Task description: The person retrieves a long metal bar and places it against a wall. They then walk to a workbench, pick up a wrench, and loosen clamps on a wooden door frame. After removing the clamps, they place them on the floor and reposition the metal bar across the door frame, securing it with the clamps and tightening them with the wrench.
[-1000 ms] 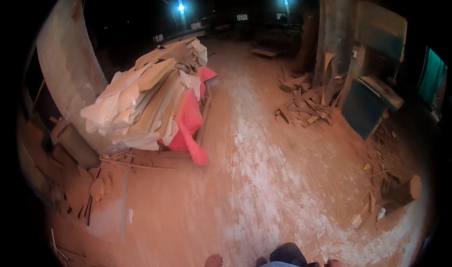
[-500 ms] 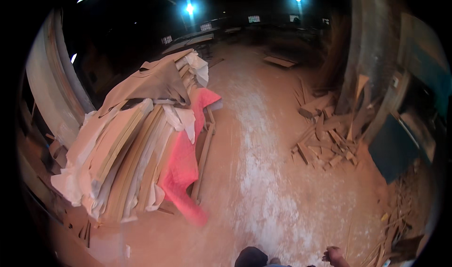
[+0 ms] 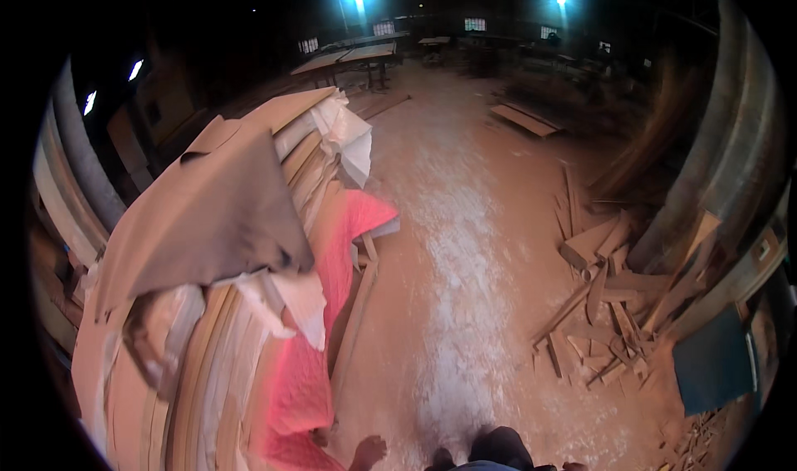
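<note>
Stack of sheets (image 3: 207, 305): seen at 9 o'clock, leaning, now larger and nearer than half a second ago.
Pink sheet (image 3: 332, 263): laid against the stack's right side, its lower end cut off at the rim.
Floor (image 3: 465, 247): dusted pale down the middle.
Offcuts (image 3: 598, 305): scattered at 3 o'clock, shifted toward the right rim.
Hand (image 3: 368, 452): one is glimpsed at 6 o'clock, just beside the pink sheet; which hand it is, and whether it is spread or closed, cannot be told.
Dark shape (image 3: 498, 450): at 6 o'clock, cut off, unidentifiable.

Tan and cream veneer stack (image 3: 207, 305), pink-red sheet (image 3: 332, 305), dusty reddish floor (image 3: 465, 247)
</note>
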Demonstrator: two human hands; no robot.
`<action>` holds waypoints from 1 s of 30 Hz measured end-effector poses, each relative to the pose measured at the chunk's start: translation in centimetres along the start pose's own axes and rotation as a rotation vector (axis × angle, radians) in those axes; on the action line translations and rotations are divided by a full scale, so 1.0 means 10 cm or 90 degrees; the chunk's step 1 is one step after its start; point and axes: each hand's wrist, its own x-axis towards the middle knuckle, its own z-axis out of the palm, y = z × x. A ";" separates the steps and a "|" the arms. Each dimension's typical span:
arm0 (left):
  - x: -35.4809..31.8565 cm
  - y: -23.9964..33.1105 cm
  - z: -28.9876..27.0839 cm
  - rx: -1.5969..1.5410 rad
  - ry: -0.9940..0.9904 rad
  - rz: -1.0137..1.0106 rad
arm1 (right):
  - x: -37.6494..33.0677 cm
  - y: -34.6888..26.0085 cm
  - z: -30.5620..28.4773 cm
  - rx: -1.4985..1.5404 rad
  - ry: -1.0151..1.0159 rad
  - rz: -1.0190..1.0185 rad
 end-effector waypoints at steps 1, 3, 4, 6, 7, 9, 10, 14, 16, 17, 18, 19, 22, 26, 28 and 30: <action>0.68 0.62 1.09 0.300 0.140 -0.008 | 0.22 -0.20 -0.22 -0.013 0.047 -0.020; 1.43 1.50 0.95 0.364 0.177 0.099 | 0.91 -0.87 0.23 -0.148 -0.022 -0.133; 1.81 1.73 1.23 0.336 0.187 0.088 | 1.29 -1.09 0.17 -0.218 -0.037 -0.211; 2.60 2.48 1.76 0.294 0.212 0.096 | 2.00 -1.74 0.30 -0.183 -0.008 -0.164; 2.82 2.64 1.76 0.222 0.229 0.078 | 2.34 -2.25 0.49 -0.118 0.004 -0.085; 3.06 2.83 1.13 0.078 0.182 0.028 | 2.89 -3.31 1.10 0.019 -0.005 0.078; 3.58 2.89 1.55 0.110 0.014 -0.088 | 3.24 -3.73 0.99 0.098 0.026 0.015; 4.41 3.03 2.05 0.504 0.103 0.156 | 4.22 -6.10 1.53 0.007 -0.047 0.044; 4.77 3.25 2.19 0.856 0.108 0.336 | 4.57 -7.26 2.08 0.008 -0.013 0.007; 5.07 3.38 2.35 0.836 0.162 0.248 | 4.79 -7.79 2.27 0.030 -0.047 -0.040; 5.43 3.59 2.40 0.739 0.171 0.103 | 4.98 -8.16 2.48 0.034 -0.047 -0.072; 5.82 3.85 2.42 0.679 0.181 0.025 | 5.20 -8.55 2.73 0.030 -0.050 -0.104; 6.91 4.62 2.48 0.662 0.145 -0.063 | 5.67 -9.54 3.41 0.038 -0.021 -0.102; 8.32 5.84 2.50 0.786 0.131 -0.041 | 6.06 -10.74 4.42 -0.161 -0.061 0.102; 9.15 6.66 2.67 0.530 0.239 -0.056 | 6.30 -11.08 4.79 -0.099 -0.067 0.013; 9.98 7.78 3.06 0.330 0.237 -0.095 | 6.55 -11.67 5.12 -0.109 -0.059 0.041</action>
